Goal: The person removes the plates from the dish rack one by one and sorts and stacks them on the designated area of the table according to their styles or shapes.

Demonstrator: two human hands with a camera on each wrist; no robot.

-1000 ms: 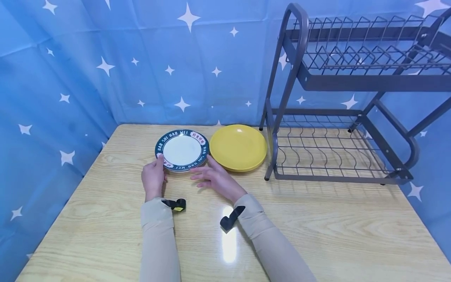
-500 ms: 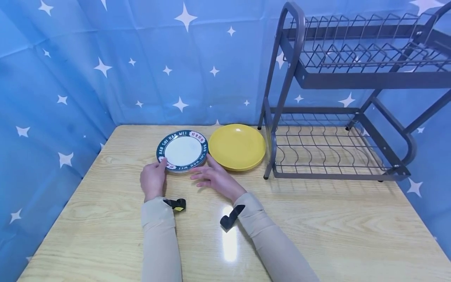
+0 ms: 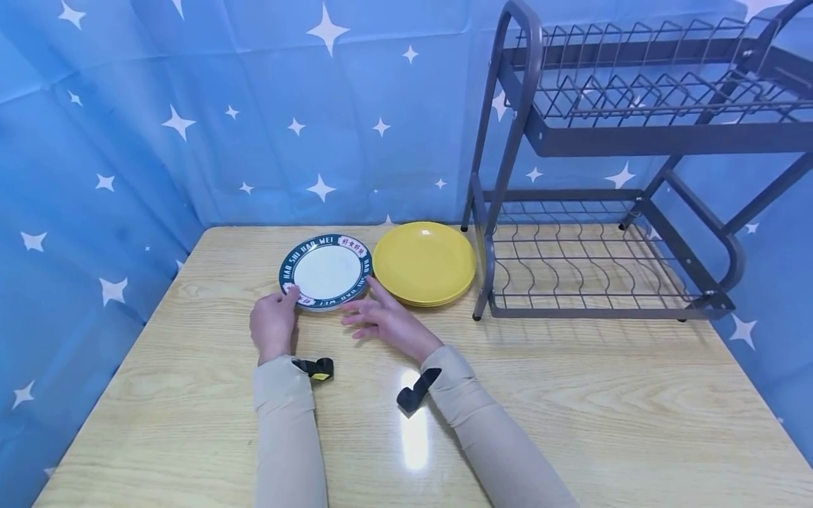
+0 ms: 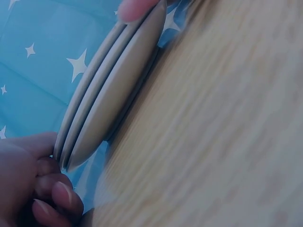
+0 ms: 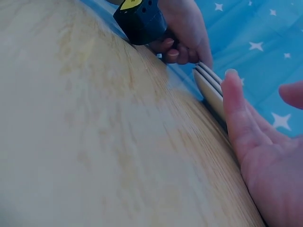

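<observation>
A stack of white plates with dark green lettered rims (image 3: 327, 272) lies near the table's back edge. My left hand (image 3: 274, 324) pinches its near left rim, thumb on top and the other fingers curled at the edge. In the left wrist view, the layered plate edges (image 4: 109, 90) show side-on, with the left hand (image 4: 35, 177) at their lower end. My right hand (image 3: 390, 321) rests with spread, fairly straight fingers at the stack's near right edge. The right wrist view shows the right hand (image 5: 265, 146) beside the plates (image 5: 209, 87), its thumb apart.
Yellow plates (image 3: 424, 264) are stacked just right of the white ones. A dark grey two-tier wire dish rack (image 3: 610, 315) stands at the back right of the wooden table (image 3: 571, 416). A blue star-patterned curtain (image 3: 267, 85) hangs behind.
The head view has shifted slightly. My left thumb has moved a little inward over the plate rim; the right hand has stayed nearly still.
</observation>
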